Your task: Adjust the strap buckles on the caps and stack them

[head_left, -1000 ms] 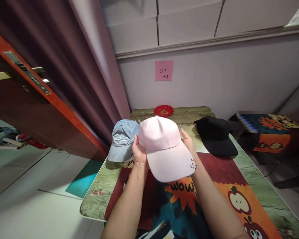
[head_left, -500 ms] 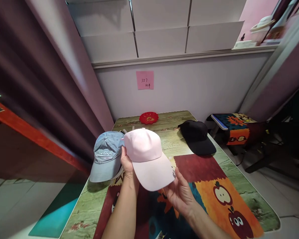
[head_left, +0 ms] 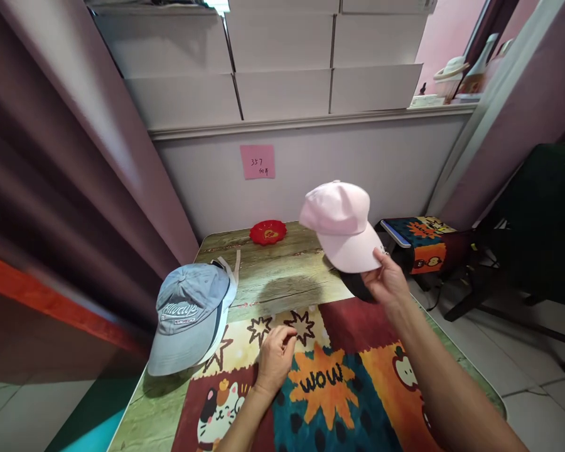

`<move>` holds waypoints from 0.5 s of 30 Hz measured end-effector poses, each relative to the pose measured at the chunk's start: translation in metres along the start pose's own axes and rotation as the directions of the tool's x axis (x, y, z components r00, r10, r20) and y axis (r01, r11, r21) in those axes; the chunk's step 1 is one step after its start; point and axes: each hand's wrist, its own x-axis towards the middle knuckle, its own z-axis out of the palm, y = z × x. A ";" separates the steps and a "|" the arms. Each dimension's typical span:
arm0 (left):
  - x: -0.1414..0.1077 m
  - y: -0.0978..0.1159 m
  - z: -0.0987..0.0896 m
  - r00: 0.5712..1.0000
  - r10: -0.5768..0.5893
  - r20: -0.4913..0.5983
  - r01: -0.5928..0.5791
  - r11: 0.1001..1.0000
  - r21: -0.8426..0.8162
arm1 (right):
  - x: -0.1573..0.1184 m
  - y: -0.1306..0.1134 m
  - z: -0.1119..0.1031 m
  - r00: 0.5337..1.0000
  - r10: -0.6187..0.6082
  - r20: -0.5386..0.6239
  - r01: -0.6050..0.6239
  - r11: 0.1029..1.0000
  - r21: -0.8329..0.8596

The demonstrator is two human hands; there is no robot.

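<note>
A pale pink baseball cap (head_left: 348, 220) is held up by the right edge of its brim, pinched between the thumb and fingers of my right hand (head_left: 387, 279). It hangs in the air at the table's right side, hiding most of a black cap (head_left: 356, 286) behind it. My left hand (head_left: 277, 356), fingers curled together with nothing visible in them, is over the patterned mat (head_left: 358, 314) in front of me. To its left, a light blue denim cap (head_left: 183, 314) with white lettering rests stacked over a whitish cap (head_left: 226, 300) on the table.
A red scalloped dish (head_left: 268, 233) stands at the back of the wood-patterned table (head_left: 230, 242). Above it a pink note (head_left: 257, 162) is stuck to the wall. Purple curtains (head_left: 98, 157) hang at left; a small side table (head_left: 417, 235) and a dark chair (head_left: 541, 232) are at right.
The pink cap has gone from both hands to my right hand alone and moved up and right, over the black cap. My left hand has let go and lowered toward the mat.
</note>
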 end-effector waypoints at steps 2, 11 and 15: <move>-0.003 -0.001 0.000 0.996 0.082 0.034 -0.084 0.994 0.064 | 0.025 -0.010 -0.014 0.980 -0.079 -0.183 0.075 0.997 -0.026; 0.004 -0.004 -0.004 0.995 0.072 0.071 -0.077 0.995 0.063 | 0.022 0.031 -0.103 0.762 -0.002 -0.648 -0.070 0.994 -0.086; 0.003 -0.007 -0.003 0.993 0.086 0.078 -0.092 0.993 0.074 | 0.025 0.036 -0.121 0.771 -0.006 -0.637 -0.072 0.993 -0.096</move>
